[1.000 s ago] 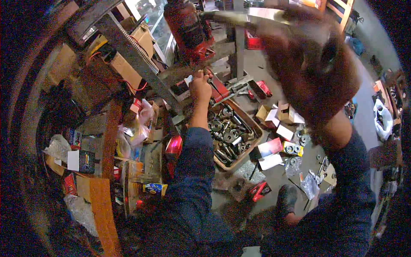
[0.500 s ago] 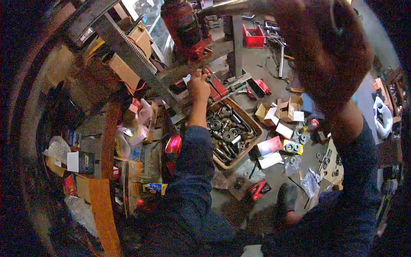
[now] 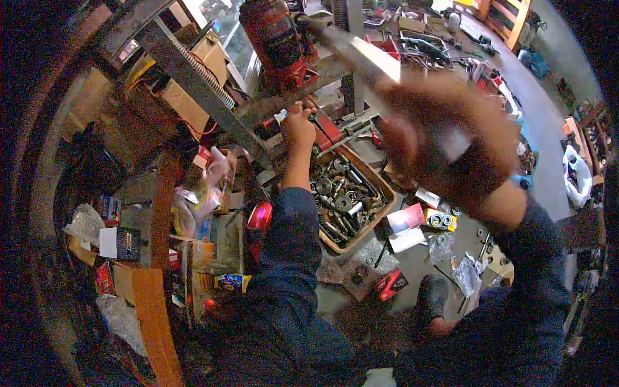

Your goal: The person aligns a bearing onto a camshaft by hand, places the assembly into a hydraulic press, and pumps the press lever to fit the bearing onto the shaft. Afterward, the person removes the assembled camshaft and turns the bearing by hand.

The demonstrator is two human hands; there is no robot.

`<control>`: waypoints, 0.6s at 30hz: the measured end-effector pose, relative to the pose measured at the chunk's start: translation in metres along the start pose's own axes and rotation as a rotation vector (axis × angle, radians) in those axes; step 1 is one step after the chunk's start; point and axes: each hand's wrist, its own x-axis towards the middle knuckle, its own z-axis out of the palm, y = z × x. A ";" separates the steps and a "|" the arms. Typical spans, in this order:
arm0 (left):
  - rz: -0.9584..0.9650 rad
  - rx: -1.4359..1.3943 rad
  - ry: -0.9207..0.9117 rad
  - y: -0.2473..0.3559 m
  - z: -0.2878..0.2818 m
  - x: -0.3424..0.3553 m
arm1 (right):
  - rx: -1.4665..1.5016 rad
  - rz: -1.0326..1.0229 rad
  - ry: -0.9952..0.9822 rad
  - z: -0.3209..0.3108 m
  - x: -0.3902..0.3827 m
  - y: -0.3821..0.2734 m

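The right hand (image 3: 445, 138), blurred and close to the camera, has its fingers wrapped around a long metal handle (image 3: 361, 55) that runs up to the red bottle jack (image 3: 274, 35) standing on the press frame (image 3: 193, 77) at upper centre. The left hand (image 3: 300, 126), fingers curled, touches the parts under the jack; what it pinches cannot be told. Below it sits a wooden box of metal parts (image 3: 342, 193).
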 end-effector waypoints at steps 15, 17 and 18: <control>0.141 0.117 0.159 0.062 0.001 -0.025 | 0.053 -0.053 -0.487 0.019 -0.025 -0.012; 0.085 0.257 0.144 0.067 -0.002 -0.025 | 0.143 -0.067 -0.299 0.016 -0.035 -0.011; 0.120 0.344 0.104 0.068 -0.003 -0.024 | 0.034 -0.008 -0.307 0.014 -0.034 -0.007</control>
